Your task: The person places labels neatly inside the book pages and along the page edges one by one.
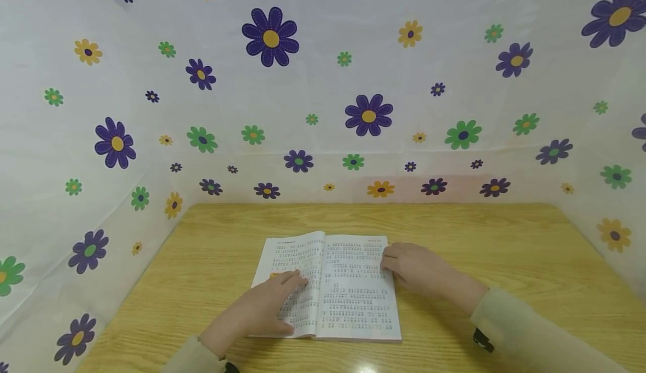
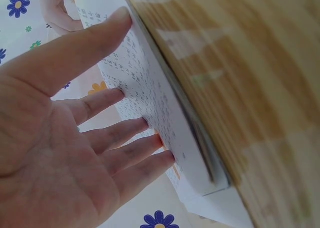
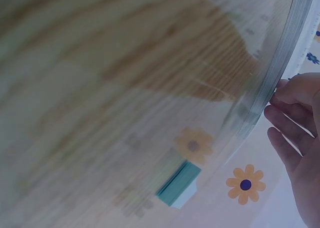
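An open book (image 1: 359, 289) with printed text lies on the wooden table, its left pages bowed up slightly near the spine. My left hand (image 1: 267, 305) rests across the left page (image 2: 145, 77), fingers spread and fairly straight, their tips touching the paper. An orange patch (image 1: 275, 275) shows on that page beside the fingers. At the right edge of the book, toward its upper corner, my right hand (image 1: 416, 266) pinches the page edge with bent fingers. In the right wrist view the thumb and fingertips meet at the book's side (image 3: 280, 62), while the other fingers curl loosely.
The wooden table (image 1: 504, 238) extends around the book. White cloth (image 1: 313, 87) with purple, yellow and green flowers hangs behind and at both sides. A small teal and white object (image 3: 179, 183) appears beyond the table surface in the right wrist view; its kind is unclear.
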A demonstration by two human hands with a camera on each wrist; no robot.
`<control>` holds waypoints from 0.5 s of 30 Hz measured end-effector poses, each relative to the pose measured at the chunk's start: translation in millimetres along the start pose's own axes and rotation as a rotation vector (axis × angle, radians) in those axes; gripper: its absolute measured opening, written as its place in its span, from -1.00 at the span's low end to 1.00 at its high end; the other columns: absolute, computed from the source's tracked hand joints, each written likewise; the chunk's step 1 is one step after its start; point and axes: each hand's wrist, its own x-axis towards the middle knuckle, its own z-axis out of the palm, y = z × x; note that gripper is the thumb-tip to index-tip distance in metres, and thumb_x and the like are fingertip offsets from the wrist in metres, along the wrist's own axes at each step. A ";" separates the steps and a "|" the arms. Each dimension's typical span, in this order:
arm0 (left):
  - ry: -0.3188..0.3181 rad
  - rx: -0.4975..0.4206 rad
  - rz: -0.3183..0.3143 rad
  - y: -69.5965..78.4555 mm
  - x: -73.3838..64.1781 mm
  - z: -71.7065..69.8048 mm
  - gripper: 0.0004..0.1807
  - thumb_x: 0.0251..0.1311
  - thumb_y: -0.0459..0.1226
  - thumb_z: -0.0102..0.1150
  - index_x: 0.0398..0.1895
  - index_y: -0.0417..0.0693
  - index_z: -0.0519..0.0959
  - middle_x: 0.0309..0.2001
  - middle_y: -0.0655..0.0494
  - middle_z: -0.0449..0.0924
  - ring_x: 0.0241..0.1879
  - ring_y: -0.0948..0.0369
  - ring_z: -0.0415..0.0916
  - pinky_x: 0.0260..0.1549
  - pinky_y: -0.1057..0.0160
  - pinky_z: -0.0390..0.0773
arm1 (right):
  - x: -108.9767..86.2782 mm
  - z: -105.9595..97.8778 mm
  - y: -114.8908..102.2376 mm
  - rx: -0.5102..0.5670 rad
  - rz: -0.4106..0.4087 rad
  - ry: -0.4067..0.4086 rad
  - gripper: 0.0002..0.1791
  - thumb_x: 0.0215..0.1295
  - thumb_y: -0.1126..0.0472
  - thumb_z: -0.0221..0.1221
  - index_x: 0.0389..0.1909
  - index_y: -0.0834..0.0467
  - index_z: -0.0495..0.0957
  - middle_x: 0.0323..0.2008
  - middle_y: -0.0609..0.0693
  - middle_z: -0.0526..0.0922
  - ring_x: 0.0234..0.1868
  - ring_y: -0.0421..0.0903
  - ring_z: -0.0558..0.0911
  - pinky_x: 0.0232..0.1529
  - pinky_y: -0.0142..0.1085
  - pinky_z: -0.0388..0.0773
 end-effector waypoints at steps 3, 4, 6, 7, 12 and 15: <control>0.001 0.003 0.002 -0.4 -0.1 0.5 -0.04 0.00 -0.16 0.71 0.50 -0.08 0.43 0.56 -0.13 0.37 0.52 -0.16 0.39 0.43 -0.20 0.54 | 0.0 -1.9 -0.9 0.007 0.000 0.000 -0.80 0.44 0.25 0.33 0.03 0.10 0.74 -0.02 -0.05 0.75 0.07 -0.09 0.73 0.26 -0.16 0.73; 0.002 0.005 0.003 -0.6 -0.1 0.7 -0.04 0.00 -0.16 0.71 0.50 -0.08 0.43 0.56 -0.13 0.37 0.51 -0.16 0.39 0.42 -0.20 0.54 | -0.1 -2.3 -1.2 0.011 0.004 -0.004 -0.80 0.45 0.24 0.32 0.04 0.09 0.74 -0.01 -0.05 0.75 0.07 -0.09 0.73 0.27 -0.16 0.72; 0.002 0.005 0.005 -0.8 -0.3 1.0 -0.04 0.00 -0.16 0.71 0.50 -0.08 0.43 0.56 -0.14 0.37 0.51 -0.17 0.39 0.42 -0.20 0.55 | -0.3 -2.7 -1.6 0.018 0.009 -0.010 -0.80 0.46 0.23 0.31 0.04 0.09 0.74 -0.02 -0.05 0.75 0.07 -0.10 0.73 0.26 -0.17 0.73; 0.003 0.005 0.006 -1.0 -0.2 1.0 -0.04 0.00 -0.16 0.71 0.50 -0.08 0.43 0.56 -0.14 0.37 0.51 -0.17 0.39 0.42 -0.20 0.54 | -0.1 -2.8 -1.5 0.021 0.010 -0.010 -0.80 0.46 0.24 0.31 0.04 0.09 0.74 -0.02 -0.05 0.75 0.06 -0.10 0.73 0.25 -0.17 0.73; -0.001 0.001 0.006 -0.3 -0.8 0.1 -0.04 0.00 -0.17 0.70 0.50 -0.08 0.42 0.56 -0.14 0.36 0.52 -0.17 0.38 0.44 -0.20 0.52 | 1.3 -3.1 0.1 0.029 -0.007 0.004 -0.81 0.43 0.28 0.31 0.00 0.11 0.74 -0.07 -0.05 0.74 0.01 -0.10 0.72 0.20 -0.20 0.74; 0.000 0.000 0.009 0.3 -1.2 -0.9 -0.04 0.00 -0.17 0.70 0.50 -0.09 0.42 0.56 -0.15 0.36 0.53 -0.17 0.37 0.45 -0.20 0.51 | 1.7 -3.8 1.2 0.031 -0.014 0.006 -0.81 0.41 0.31 0.31 0.00 0.13 0.73 -0.06 -0.03 0.74 0.03 -0.08 0.73 0.21 -0.18 0.74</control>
